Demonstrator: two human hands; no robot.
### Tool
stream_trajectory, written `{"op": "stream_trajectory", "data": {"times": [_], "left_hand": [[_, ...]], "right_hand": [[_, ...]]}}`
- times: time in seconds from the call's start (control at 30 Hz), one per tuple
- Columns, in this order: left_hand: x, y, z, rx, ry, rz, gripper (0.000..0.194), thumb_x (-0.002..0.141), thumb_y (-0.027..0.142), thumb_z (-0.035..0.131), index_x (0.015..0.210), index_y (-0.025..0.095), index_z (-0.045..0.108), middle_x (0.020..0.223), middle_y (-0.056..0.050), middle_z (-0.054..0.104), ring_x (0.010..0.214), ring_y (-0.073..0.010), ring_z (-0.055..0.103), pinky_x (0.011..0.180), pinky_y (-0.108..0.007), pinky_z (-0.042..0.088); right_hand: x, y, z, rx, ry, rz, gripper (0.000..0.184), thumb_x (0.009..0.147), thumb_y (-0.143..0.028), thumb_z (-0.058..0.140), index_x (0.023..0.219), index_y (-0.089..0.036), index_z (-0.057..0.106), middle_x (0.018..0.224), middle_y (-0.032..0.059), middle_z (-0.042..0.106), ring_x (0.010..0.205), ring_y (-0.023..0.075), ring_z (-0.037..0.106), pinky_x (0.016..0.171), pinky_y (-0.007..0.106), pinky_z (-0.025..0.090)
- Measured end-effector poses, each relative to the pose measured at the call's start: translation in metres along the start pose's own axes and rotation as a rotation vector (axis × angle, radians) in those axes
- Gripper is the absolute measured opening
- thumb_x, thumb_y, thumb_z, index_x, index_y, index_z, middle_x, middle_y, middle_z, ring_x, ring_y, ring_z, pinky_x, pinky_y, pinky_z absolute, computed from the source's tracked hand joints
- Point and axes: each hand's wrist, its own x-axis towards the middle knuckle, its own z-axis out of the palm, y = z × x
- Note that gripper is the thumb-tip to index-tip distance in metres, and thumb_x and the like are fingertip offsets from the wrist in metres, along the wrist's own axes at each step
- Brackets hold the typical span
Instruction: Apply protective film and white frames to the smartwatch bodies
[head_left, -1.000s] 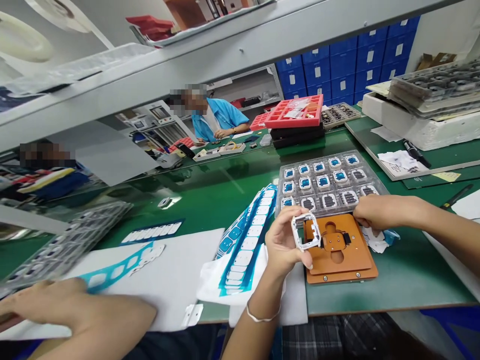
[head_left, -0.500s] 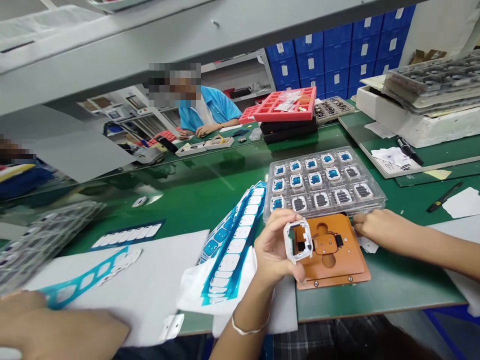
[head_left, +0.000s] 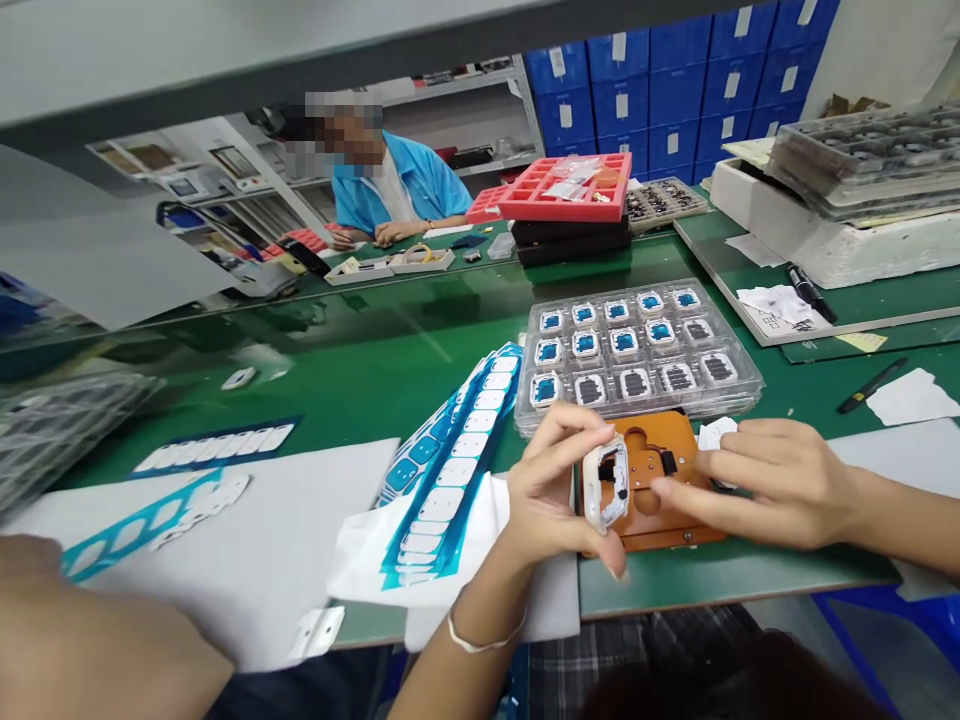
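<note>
My left hand [head_left: 551,490] pinches a white watch-case frame [head_left: 606,485] between thumb and fingers, tilted so that its opening faces right. Below and behind the frame lies an orange jig plate [head_left: 675,440] with a recessed centre and a black clip. My right hand [head_left: 772,480] reaches over the jig's right side, index finger stretched toward its middle; nothing shows in its fingers. Just beyond the jig stands a clear plastic tray [head_left: 525,415] with rows of similar frames, some with blue film, others dark inside.
Strips of blue-backed white stickers [head_left: 457,480] lie left of my hands. At the lower left is a co-worker's blurred arm [head_left: 97,640] beside a blue strip [head_left: 150,525]. Red trays [head_left: 562,200] sit farther back, with another person [head_left: 405,180] seated beyond. A pen [head_left: 870,385] lies at the right.
My right hand has moved left from beside the jig to over it, its fingers now extended. The frame in my left hand has turned more edge-on. The view has shifted slightly.
</note>
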Motion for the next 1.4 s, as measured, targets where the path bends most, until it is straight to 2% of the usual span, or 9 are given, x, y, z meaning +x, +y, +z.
{"op": "stream_trajectory", "data": {"times": [0.17,0.4,0.8,1.4], "left_hand": [[0.003,0.004,0.002,0.006,-0.064,0.036,0.084,0.062,0.070,0.074,0.135,0.031,0.061,0.096,-0.005,0.059,0.084,-0.0163,0.056,0.070,-0.028,0.051],[0.006,0.006,0.003,0.071,-0.103,0.062,0.084,0.063,0.071,0.073,0.136,0.031,0.060,0.094,-0.005,0.061,0.080,-0.0166,0.055,0.074,-0.033,0.048],[0.006,0.006,0.004,0.074,-0.116,0.052,0.082,0.064,0.071,0.072,0.133,0.029,0.061,0.093,-0.005,0.062,0.080,-0.0168,0.056,0.072,-0.032,0.048],[0.008,0.007,0.004,0.073,-0.133,0.039,0.077,0.067,0.072,0.070,0.129,0.027,0.064,0.092,-0.005,0.064,0.080,-0.0167,0.056,0.073,-0.033,0.047]], "right_hand": [[0.005,-0.008,-0.001,-0.011,-0.035,-0.011,0.033,0.094,-0.016,0.060,0.127,-0.022,0.060,0.069,-0.0042,0.057,0.056,0.0121,0.042,0.050,0.030,0.027],[0.001,-0.008,-0.001,-0.014,-0.068,0.019,0.038,0.095,-0.020,0.059,0.133,-0.025,0.057,0.077,-0.0022,0.058,0.058,0.0123,0.044,0.051,0.030,0.029],[0.001,-0.013,-0.001,-0.036,-0.039,-0.008,0.038,0.089,-0.015,0.066,0.124,-0.028,0.064,0.074,-0.0017,0.058,0.058,0.0124,0.046,0.049,0.028,0.032],[0.004,-0.014,-0.005,-0.046,-0.065,0.001,0.033,0.091,-0.016,0.064,0.122,-0.024,0.064,0.072,-0.0010,0.063,0.057,0.0125,0.047,0.048,0.028,0.035]]}}
